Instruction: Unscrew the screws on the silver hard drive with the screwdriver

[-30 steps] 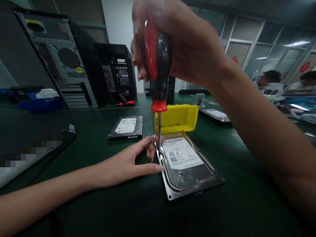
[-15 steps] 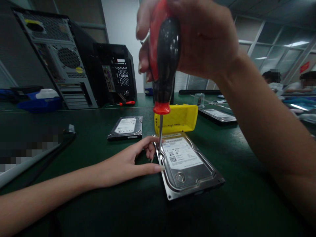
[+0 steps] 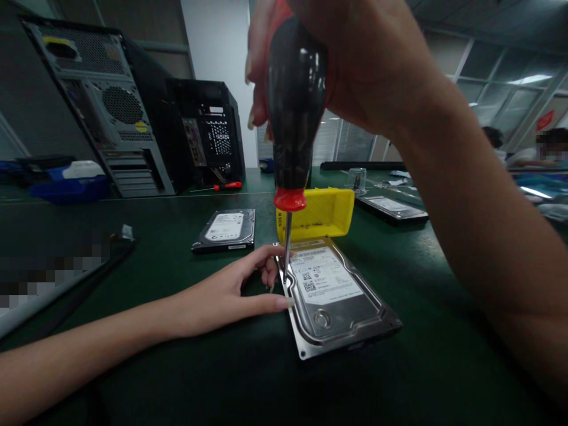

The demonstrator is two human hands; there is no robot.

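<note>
My right hand (image 3: 346,59) is wrapped round the red and black handle of a screwdriver (image 3: 295,112), held upright. Its metal tip meets the left edge of a silver hard drive (image 3: 328,284) lying label up on the green table (image 3: 199,378). At that same edge, my left hand (image 3: 235,290) rests with thumb and index finger apart, their tips touching the drive on either side of the screwdriver tip; its other fingers are curled. Right behind the drive stands a yellow plastic bin (image 3: 332,213), tipped with its opening facing me.
A second hard drive (image 3: 227,229) lies left of the bin, a third (image 3: 393,209) to its right beside a clear cup (image 3: 357,180). Computer cases (image 3: 128,106) stand back left, a red screwdriver (image 3: 228,186) before them. A cable (image 3: 89,284) lies left; people sit far right.
The handle and my right hand have shifted slightly, the hand turning a little around the handle. My left hand keeps its place on the drive.
</note>
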